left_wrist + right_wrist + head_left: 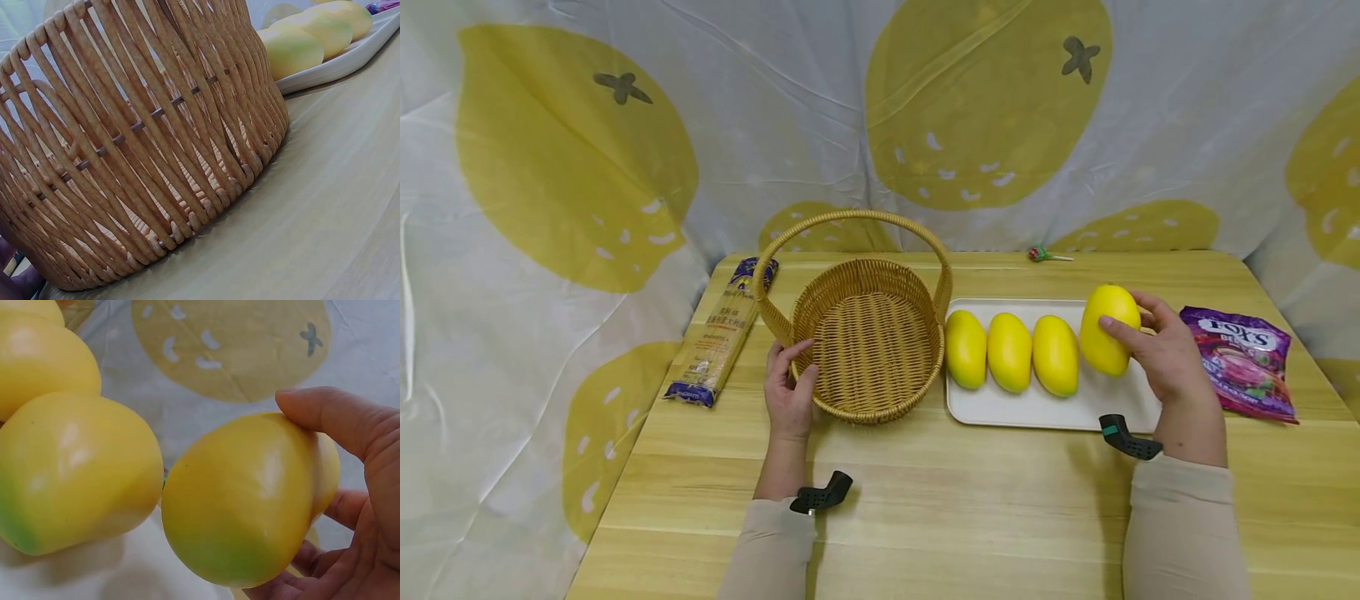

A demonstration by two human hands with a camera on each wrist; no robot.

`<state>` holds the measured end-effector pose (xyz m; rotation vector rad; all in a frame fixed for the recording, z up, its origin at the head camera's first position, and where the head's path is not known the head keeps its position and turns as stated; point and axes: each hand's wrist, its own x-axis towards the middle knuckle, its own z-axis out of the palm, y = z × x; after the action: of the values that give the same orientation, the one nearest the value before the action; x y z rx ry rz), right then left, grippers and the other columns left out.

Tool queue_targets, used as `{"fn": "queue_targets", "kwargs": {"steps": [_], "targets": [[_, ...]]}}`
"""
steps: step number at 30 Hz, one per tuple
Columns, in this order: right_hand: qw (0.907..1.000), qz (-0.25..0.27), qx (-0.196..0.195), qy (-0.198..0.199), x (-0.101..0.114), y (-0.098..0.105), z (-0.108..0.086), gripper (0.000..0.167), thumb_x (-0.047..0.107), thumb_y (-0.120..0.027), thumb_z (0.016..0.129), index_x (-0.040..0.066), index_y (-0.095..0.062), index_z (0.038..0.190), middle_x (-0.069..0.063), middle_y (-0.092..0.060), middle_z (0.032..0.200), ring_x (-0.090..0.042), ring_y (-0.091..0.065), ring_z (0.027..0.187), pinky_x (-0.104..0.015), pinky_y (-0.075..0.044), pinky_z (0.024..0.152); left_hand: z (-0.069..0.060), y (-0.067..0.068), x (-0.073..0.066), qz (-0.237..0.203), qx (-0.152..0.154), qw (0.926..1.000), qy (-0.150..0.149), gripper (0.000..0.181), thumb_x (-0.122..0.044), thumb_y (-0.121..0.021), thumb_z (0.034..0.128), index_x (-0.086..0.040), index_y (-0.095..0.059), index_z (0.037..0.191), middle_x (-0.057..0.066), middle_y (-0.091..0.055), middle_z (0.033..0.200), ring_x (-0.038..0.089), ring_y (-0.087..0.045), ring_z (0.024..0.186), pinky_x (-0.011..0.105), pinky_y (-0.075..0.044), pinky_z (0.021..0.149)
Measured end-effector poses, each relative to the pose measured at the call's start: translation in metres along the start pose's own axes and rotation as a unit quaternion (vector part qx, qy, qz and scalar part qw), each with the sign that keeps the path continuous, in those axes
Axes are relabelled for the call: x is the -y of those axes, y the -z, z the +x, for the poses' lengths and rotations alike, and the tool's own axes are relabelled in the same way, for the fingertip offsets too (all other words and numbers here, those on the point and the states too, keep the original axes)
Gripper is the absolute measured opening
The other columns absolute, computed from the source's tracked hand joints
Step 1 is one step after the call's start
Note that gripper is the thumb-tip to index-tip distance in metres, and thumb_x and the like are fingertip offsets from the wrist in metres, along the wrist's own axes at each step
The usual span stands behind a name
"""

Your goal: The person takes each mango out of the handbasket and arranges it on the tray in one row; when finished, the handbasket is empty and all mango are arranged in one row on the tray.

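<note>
A round wicker basket [872,350] with a tall arched handle stands on the table with nothing in it. My left hand [792,396] grips its left rim; in the left wrist view the woven wall [144,137] fills most of the picture and hides nearly all of that hand. To the right, my right hand [1168,350] holds a yellow mango [1108,329] over the right part of a white tray [1000,412]. Close up, the thumb lies on the held mango [237,500], whose tip is greenish. Three more mangoes [1010,352] lie side by side on the tray.
A long pack of spaghetti [718,333] lies left of the basket. Right of the tray is a purple Fox's candy bag [1243,362]. Near the table's back edge lies a small lollipop [1048,255]. A lemon-print curtain [820,100] hangs behind the table.
</note>
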<state>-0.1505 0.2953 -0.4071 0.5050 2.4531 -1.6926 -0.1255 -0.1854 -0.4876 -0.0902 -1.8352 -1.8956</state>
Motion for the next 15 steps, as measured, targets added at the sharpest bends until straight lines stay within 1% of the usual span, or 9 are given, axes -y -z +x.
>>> {"fn": "queue_targets", "kwargs": {"steps": [2, 4, 7, 11, 15], "targets": [[0.9999, -0.008, 0.005, -0.003, -0.002, 0.002, 0.001, 0.084, 0.055, -0.069, 0.09, 0.031, -0.031, 0.161, 0.007, -0.039, 0.131, -0.012, -0.043, 0.113, -0.046, -0.042, 0.115, 0.0, 0.0, 0.0, 0.003, 0.0, 1.0, -0.001, 0.036, 0.011, -0.054, 0.0858, 0.021, -0.057, 0.12, 0.031, -0.037, 0.15, 0.04, -0.04, 0.138, 0.024, -0.04, 0.106], [0.9997, -0.018, 0.012, -0.004, -0.005, 0.003, 0.002, 0.086, 0.055, -0.067, 0.091, 0.028, -0.028, 0.163, -0.003, -0.04, 0.14, -0.013, -0.043, 0.114, -0.05, -0.04, 0.116, 0.0, 0.0, 0.0, 0.001, 0.0, 1.0, -0.001, 0.036, 0.011, -0.054, 0.086, 0.022, -0.056, 0.12, 0.031, -0.037, 0.15, 0.041, -0.04, 0.138, 0.025, -0.04, 0.107], [0.9991, -0.036, 0.021, -0.005, -0.009, 0.006, 0.004, 0.087, 0.056, -0.065, 0.093, 0.025, -0.025, 0.164, -0.017, -0.035, 0.153, -0.015, -0.045, 0.114, -0.054, -0.038, 0.116, 0.0, 0.0, 0.0, 0.003, -0.001, 1.0, 0.003, 0.036, 0.011, -0.054, 0.0862, 0.021, -0.056, 0.12, 0.031, -0.037, 0.15, 0.044, -0.039, 0.138, 0.029, -0.04, 0.107], [0.9987, -0.041, 0.027, -0.016, -0.013, 0.009, 0.004, 0.089, 0.059, -0.065, 0.091, 0.026, -0.025, 0.164, -0.022, -0.031, 0.159, -0.022, -0.045, 0.12, -0.059, -0.035, 0.116, 0.0, 0.0, -0.001, 0.004, -0.001, 1.0, 0.009, 0.036, 0.01, -0.054, 0.0867, 0.021, -0.056, 0.121, 0.029, -0.037, 0.151, 0.045, -0.037, 0.139, 0.033, -0.039, 0.109], [0.9982, -0.038, 0.031, -0.035, -0.016, 0.012, 0.004, 0.091, 0.06, -0.065, 0.091, 0.026, -0.023, 0.164, -0.026, -0.026, 0.164, -0.037, -0.042, 0.132, -0.06, -0.033, 0.117, 0.0, 0.0, -0.002, 0.002, 0.0, 0.9999, 0.01, 0.036, 0.009, -0.054, 0.087, 0.021, -0.056, 0.121, 0.028, -0.036, 0.153, 0.045, -0.036, 0.14, 0.033, -0.039, 0.109]]}}
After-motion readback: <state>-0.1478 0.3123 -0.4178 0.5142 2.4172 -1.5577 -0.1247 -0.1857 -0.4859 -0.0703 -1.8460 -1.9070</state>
